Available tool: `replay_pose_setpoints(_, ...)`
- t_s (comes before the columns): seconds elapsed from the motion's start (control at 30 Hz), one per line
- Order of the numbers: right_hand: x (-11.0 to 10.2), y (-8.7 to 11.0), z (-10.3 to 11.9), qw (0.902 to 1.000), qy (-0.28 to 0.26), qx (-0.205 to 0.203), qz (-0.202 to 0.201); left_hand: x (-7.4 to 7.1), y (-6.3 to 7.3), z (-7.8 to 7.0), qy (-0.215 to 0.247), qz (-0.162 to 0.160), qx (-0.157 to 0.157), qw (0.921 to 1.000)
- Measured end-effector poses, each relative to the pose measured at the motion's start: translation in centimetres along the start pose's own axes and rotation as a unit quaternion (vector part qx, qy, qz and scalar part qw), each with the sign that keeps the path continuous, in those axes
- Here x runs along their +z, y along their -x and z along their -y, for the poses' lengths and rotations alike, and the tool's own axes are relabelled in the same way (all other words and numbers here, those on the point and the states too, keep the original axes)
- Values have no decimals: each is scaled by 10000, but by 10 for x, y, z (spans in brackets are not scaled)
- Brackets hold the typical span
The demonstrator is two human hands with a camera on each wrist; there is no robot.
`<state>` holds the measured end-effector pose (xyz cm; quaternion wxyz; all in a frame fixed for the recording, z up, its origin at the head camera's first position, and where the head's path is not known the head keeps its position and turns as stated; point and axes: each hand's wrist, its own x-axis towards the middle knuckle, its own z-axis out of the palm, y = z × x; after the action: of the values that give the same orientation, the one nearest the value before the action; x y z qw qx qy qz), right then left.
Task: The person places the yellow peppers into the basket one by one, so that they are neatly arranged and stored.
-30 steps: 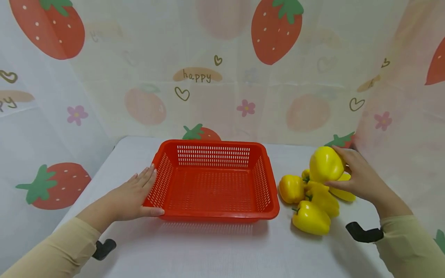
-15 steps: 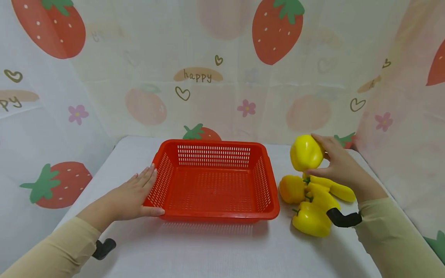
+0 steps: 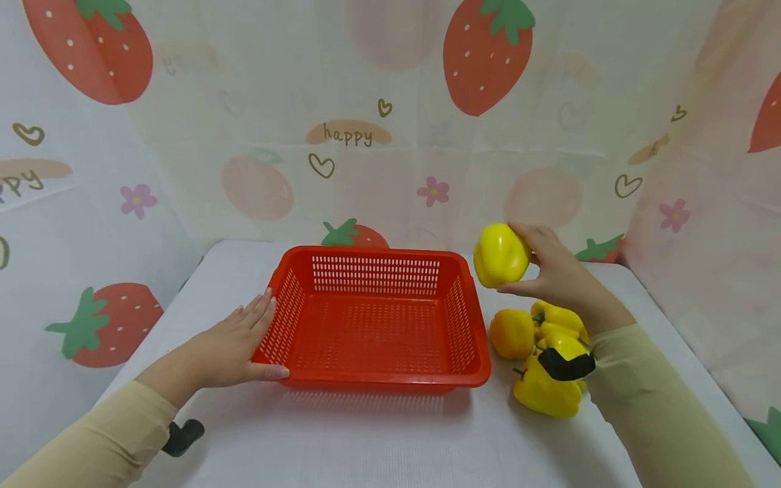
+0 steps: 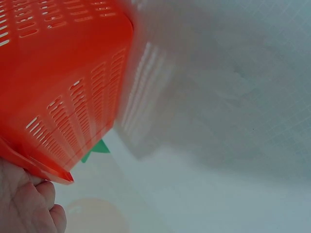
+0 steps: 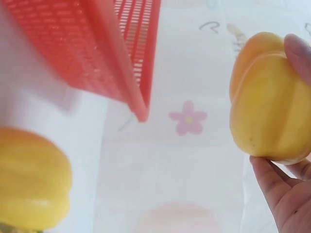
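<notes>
A red plastic basket (image 3: 372, 332) with slotted walls stands on the white table. My left hand (image 3: 228, 346) rests on its left rim, fingers straight, thumb along the front left corner; in the left wrist view, that hand (image 4: 29, 204) touches the rim from outside. My right hand (image 3: 558, 274) holds a yellow bell pepper (image 3: 499, 256) between thumb and fingers, above the table near the basket's back right corner. In the right wrist view the held pepper (image 5: 272, 102) is pinched from opposite sides. The basket's inside holds nothing.
Right of the basket lie an orange-yellow bell pepper (image 3: 511, 333), a yellow pepper (image 3: 546, 393) in front, and more yellow peppers (image 3: 558, 318) partly hidden by my right wrist. A strawberry-printed curtain (image 3: 390, 183) surrounds the table (image 3: 366, 447) at the back and sides.
My right hand has carried the yellow bell pepper left and slightly up, away from the pile towards the basket. The left hand and basket have stayed put.
</notes>
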<state>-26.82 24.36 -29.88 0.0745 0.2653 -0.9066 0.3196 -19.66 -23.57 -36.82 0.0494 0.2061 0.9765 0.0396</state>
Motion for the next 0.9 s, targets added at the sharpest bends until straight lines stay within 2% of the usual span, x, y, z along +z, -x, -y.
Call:
replay_pose_setpoints(0.27, 11, -20, 8, 9998, 90, -71, 168, 0, 1, 0, 12, 10, -13, 10000)
replay_pose_setpoints(0.7, 37, -48, 31, 9988, -149, -179, 434, 2, -4, 1, -34, 55, -34, 10000)
replay_pose_setpoints(0.9, 52, -58, 35, 9981, -125, -263, 550, 3, -2, 2, -17, 65, -66, 10000)
